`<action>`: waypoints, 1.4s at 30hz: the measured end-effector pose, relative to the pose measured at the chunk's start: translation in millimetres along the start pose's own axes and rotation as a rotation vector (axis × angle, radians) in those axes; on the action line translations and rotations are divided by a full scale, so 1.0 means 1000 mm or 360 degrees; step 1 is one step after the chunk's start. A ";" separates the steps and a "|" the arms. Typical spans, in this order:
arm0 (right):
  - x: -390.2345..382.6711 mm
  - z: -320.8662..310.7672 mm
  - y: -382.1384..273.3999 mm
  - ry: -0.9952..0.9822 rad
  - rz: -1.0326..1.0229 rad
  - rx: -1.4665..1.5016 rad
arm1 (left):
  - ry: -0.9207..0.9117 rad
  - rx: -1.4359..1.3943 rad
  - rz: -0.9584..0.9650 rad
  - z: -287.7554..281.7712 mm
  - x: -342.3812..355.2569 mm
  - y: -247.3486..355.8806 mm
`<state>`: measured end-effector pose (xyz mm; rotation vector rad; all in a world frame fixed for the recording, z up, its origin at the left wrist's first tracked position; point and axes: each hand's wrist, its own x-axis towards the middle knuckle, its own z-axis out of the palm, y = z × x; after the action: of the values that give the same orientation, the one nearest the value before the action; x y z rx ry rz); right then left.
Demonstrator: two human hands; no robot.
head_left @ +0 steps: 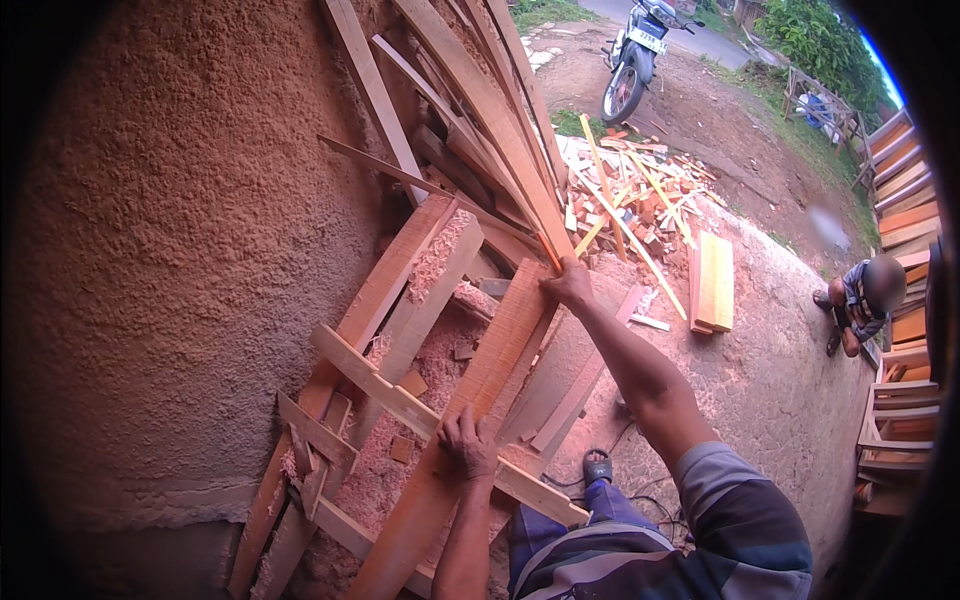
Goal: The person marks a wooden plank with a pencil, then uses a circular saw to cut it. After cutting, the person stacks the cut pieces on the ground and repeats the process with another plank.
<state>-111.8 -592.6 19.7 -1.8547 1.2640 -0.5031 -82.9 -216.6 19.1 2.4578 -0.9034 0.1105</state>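
Observation:
Under my left hand [467, 445] is a broad reddish-brown wooden plank [505, 340], slanting across a rough timber frame. The fingers of that hand rest apart on the plank's upper face. My right hand [568, 283] is farther forward, closed around the lower end of a long wooden board [500, 125], just beside the plank's far end. This board reaches up and away among other long boards at the wall. A pale crosspiece [375, 380] passes beneath the plank. Pink wood shavings [430, 370] lie between the frame's beams.
A rough wall [200, 250] stands on the left. Ahead lie a heap of offcuts [640, 195] and stacked short boards [714, 285]; a motorcycle [640, 55] is parked beyond. Another person [865, 300] crouches at the right near stacked timber [905, 410]. A cable [650, 480] runs near my foot.

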 end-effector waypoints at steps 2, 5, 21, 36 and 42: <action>-0.002 0.000 0.001 0.0038 -0.0016 -0.0016 | -0.0005 -0.0011 0.0014 0.003 -0.001 -0.001; -0.003 0.004 0.006 0.0119 -0.0017 0.0099 | -0.0011 -0.0030 0.0033 0.008 -0.007 -0.001; 0.000 0.017 0.017 0.0164 0.0176 0.0303 | 0.0121 0.0032 0.0144 0.021 -0.022 0.001; 0.004 0.008 0.001 -0.0033 -0.0004 -0.0221 | 0.0185 -0.0030 0.0172 0.025 -0.016 -0.003; 0.008 0.005 -0.004 -0.0028 0.0074 -0.0247 | 0.0149 0.0015 0.0125 0.018 -0.015 0.003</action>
<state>-102.2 -597.4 19.1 -1.9480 1.3642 -0.3717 -98.3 -218.4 1.2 2.4043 -0.9606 0.2557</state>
